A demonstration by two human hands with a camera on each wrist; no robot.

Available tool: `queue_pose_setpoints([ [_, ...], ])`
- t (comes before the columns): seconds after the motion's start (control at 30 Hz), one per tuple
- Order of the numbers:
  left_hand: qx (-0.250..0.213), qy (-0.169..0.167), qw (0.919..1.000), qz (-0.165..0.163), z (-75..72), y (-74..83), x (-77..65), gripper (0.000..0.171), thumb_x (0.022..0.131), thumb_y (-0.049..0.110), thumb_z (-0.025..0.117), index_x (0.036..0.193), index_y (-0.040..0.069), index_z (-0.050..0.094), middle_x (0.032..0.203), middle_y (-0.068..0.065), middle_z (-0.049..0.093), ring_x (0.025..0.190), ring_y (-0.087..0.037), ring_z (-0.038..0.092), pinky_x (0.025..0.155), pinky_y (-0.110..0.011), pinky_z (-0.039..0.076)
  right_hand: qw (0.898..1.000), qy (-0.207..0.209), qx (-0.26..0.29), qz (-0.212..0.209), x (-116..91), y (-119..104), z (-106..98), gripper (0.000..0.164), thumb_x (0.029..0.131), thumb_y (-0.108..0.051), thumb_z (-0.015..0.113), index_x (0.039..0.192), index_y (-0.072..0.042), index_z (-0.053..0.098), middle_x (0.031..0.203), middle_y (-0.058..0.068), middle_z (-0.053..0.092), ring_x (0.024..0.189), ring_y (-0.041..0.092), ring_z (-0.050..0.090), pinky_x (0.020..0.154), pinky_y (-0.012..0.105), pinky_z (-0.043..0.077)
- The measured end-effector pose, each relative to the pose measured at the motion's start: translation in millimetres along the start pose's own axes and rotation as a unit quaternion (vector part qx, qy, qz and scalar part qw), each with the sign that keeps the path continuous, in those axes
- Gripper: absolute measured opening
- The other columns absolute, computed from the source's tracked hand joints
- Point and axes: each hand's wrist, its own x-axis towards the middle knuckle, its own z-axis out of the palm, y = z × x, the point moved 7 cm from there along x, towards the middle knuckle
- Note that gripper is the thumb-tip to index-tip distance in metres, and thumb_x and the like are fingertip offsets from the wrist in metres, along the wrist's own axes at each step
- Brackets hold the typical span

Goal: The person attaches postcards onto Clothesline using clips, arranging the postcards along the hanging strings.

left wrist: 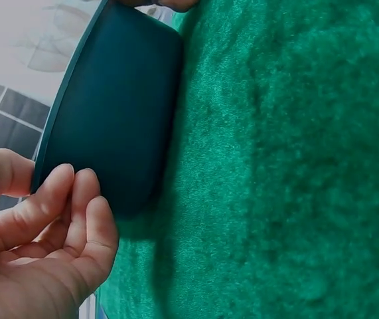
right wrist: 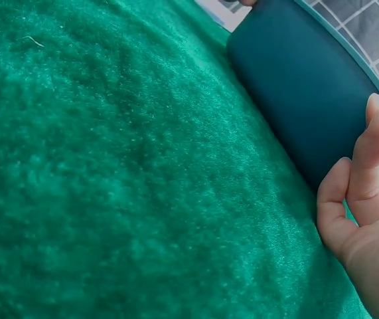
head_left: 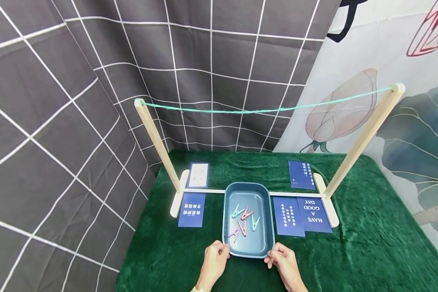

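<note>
A blue plastic bin [head_left: 249, 245] sits on the green cloth, its near side toward me. Several small clothespins lie loose in it, among them a green clothespin [head_left: 255, 223], a pink clothespin [head_left: 242, 228] and a purple clothespin [head_left: 235, 234]. My left hand [head_left: 214, 260] pinches the rim at the near left corner; in the left wrist view its thumb and index finger meet at the edge, other fingers curled beside the wall. At the near right corner my right hand [head_left: 284, 263] grips the rim, fingers against the outer wall in the right wrist view.
A wooden frame with a left post [head_left: 159, 148] and right post [head_left: 365, 140] holds a green string [head_left: 237, 111] above the bin. Its white crossbar [head_left: 295, 195] runs at the bin's sides. Blue printed cards [head_left: 191, 210] lie left and right. Behind hangs a grey grid curtain [head_left: 230, 52].
</note>
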Motion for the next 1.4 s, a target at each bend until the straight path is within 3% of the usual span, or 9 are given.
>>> queue_pose_setpoints([
  [0.6,-0.001,-0.018,0.9998,0.008,-3.3,2.3,-5.8,0.033,0.085,0.011,0.057,0.052,0.013,0.058,0.058,0.01,0.049,0.055,0.001,0.045,0.052,-0.016,0.036,1.0,-0.009,-0.001,0.024,-4.6,2.2,-0.2,0.018,0.08,0.004,0.051,0.07,0.013,0.039,0.058,0.01,0.06,0.053,0.021,0.057,0.051,0.032,0.048],
  [0.8,-0.004,-0.028,0.9996,-0.007,-3.4,2.0,-5.1,0.032,0.085,0.012,0.057,0.053,0.013,0.059,0.058,0.009,0.05,0.055,0.0,0.045,0.053,-0.016,0.036,1.0,-0.012,-0.001,0.022,-5.0,2.6,0.3,0.019,0.08,0.005,0.051,0.071,0.016,0.038,0.058,0.01,0.059,0.052,0.02,0.057,0.052,0.032,0.048],
  [1.07,-0.002,-0.037,0.9992,-0.016,-1.5,-0.3,-3.6,0.032,0.084,0.012,0.057,0.052,0.012,0.058,0.058,0.01,0.049,0.054,0.0,0.046,0.052,-0.017,0.037,1.0,-0.019,-0.002,0.023,-5.4,2.7,-0.8,0.015,0.081,0.004,0.05,0.068,0.004,0.045,0.058,0.009,0.06,0.052,0.02,0.056,0.052,0.032,0.048],
  [1.27,-0.003,-0.047,0.9984,-0.032,-0.4,-3.6,-3.1,0.033,0.085,0.013,0.057,0.052,0.012,0.058,0.058,0.01,0.049,0.055,-0.001,0.046,0.053,-0.018,0.038,0.999,-0.016,-0.009,0.027,-5.7,2.9,-0.7,0.015,0.081,0.003,0.05,0.07,0.01,0.043,0.058,0.009,0.06,0.05,0.02,0.055,0.053,0.033,0.048],
  [1.4,-0.009,-0.049,0.9982,-0.035,0.5,-5.5,-3.4,0.033,0.086,0.014,0.057,0.053,0.012,0.059,0.058,0.01,0.049,0.055,-0.001,0.046,0.053,-0.018,0.038,0.999,-0.022,-0.018,0.015,-5.5,3.0,-1.1,0.015,0.082,0.003,0.049,0.067,0.003,0.045,0.058,0.008,0.061,0.05,0.017,0.055,0.053,0.032,0.049],
])
